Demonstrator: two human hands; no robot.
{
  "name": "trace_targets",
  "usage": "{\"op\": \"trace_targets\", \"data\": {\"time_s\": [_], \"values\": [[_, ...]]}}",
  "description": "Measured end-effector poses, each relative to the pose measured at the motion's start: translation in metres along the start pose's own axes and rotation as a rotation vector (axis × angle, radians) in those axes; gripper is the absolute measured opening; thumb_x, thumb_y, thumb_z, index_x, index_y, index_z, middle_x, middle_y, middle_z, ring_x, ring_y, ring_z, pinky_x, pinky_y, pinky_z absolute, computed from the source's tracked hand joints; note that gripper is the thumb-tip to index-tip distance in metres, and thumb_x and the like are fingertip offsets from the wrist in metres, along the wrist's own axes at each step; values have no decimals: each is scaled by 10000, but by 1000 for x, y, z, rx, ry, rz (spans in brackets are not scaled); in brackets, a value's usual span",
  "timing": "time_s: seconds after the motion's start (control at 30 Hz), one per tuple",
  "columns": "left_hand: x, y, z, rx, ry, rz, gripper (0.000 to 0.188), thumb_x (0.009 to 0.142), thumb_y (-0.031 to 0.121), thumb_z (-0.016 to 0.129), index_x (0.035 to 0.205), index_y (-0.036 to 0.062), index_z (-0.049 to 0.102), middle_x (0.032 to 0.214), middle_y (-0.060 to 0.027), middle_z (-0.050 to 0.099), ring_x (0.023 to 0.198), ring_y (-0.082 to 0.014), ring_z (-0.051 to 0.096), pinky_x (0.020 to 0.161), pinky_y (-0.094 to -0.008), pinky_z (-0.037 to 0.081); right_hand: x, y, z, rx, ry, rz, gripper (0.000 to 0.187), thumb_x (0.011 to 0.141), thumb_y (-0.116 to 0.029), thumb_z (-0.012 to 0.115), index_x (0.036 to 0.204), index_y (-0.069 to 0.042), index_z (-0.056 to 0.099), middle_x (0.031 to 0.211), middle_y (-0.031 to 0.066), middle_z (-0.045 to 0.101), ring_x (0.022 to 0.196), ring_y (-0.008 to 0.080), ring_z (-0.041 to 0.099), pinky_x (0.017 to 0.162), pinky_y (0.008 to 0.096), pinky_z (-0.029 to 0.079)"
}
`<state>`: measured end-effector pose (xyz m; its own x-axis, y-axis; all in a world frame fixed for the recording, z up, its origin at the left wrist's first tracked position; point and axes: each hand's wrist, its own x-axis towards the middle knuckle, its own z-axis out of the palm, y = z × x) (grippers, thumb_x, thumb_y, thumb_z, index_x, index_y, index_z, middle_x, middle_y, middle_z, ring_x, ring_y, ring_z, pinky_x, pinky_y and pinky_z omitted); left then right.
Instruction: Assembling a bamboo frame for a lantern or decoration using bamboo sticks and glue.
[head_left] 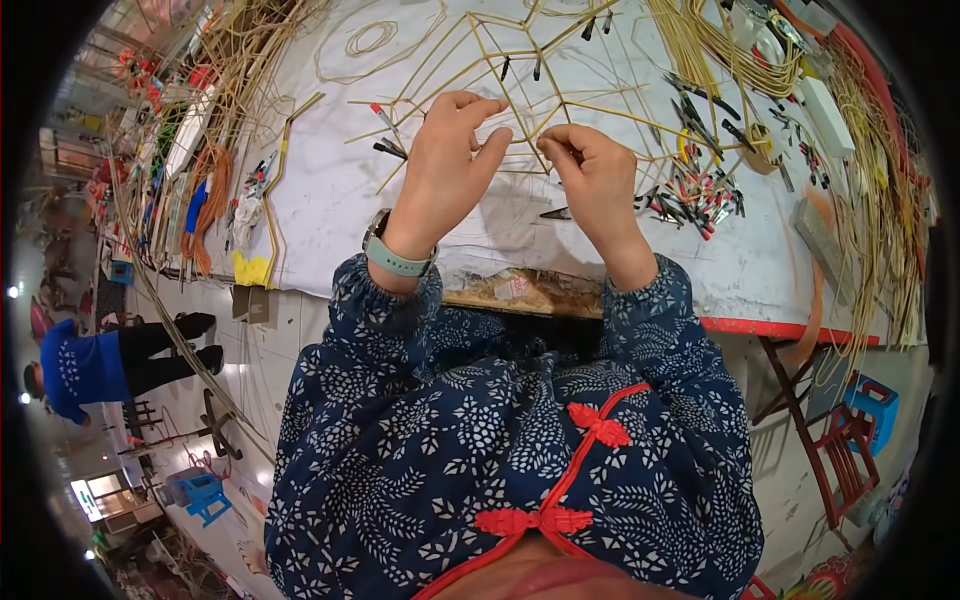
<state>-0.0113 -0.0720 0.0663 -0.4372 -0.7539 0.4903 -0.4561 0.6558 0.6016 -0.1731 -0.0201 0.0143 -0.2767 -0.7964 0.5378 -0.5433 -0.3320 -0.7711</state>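
A frame of thin bamboo strips [563,101] lies on the white-covered table [320,230], its strips joined at angles. Over its near left part is my left hand [452,165], thumb and fingers curved with a gap between them and nothing visible inside. My right hand [598,180] is closed in a pinch at a near joint of the frame; what its fingertips hold is too small to make out. Small black clips [536,68] sit on the frame's far strips. A pen with a red end [384,117] and a black clip [391,149] lie beside my left hand.
Red-and-black clips [700,200] lie piled on the right, with pliers [695,115] and a tape roll [762,143] behind. Long strip bundles [870,200] line the right edge. More strips and an orange cord coil [210,200] are at left. A person in blue [80,365] stands far left.
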Motion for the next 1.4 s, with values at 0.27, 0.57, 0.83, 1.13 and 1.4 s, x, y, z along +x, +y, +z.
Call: {"op": "trace_targets", "data": {"time_s": [0.27,0.57,0.83,1.13,1.4], "values": [[2,3,-2,-12,-81,0,100,825,91,660,890,15,665,877,-98,609,744,-246,570,635,-321,475,1,-7,-2,267,-71,195,93,867,-53,636,879,32,672,706,29,657,640,59,582,578,204,454],[-13,19,13,-235,-29,-42,83,805,76,686,849,14,654,813,-76,598,674,-156,556,570,-272,439,1,-14,1,412,-124,327,76,902,-48,595,911,24,620,730,37,645,633,84,618,568,205,494],[-14,10,17,-480,-44,-61,90,798,7,689,887,4,681,867,-67,660,691,-97,591,583,-212,451,-5,-9,1,447,-106,281,66,912,-33,572,944,21,592,787,46,651,697,104,654,617,217,519],[-13,11,13,-153,-55,186,118,788,-22,694,903,0,708,938,-98,692,759,-129,633,652,-247,510,-12,-1,0,571,-119,160,88,931,-39,539,996,18,548,901,58,632,779,104,644,671,237,529],[-3,18,0,264,-55,593,145,739,-29,696,881,2,702,912,-110,678,818,-245,634,705,-304,526,-16,-9,8,379,-9,73,165,882,-17,617,1019,4,529,904,77,627,769,117,639,674,250,532]]}}
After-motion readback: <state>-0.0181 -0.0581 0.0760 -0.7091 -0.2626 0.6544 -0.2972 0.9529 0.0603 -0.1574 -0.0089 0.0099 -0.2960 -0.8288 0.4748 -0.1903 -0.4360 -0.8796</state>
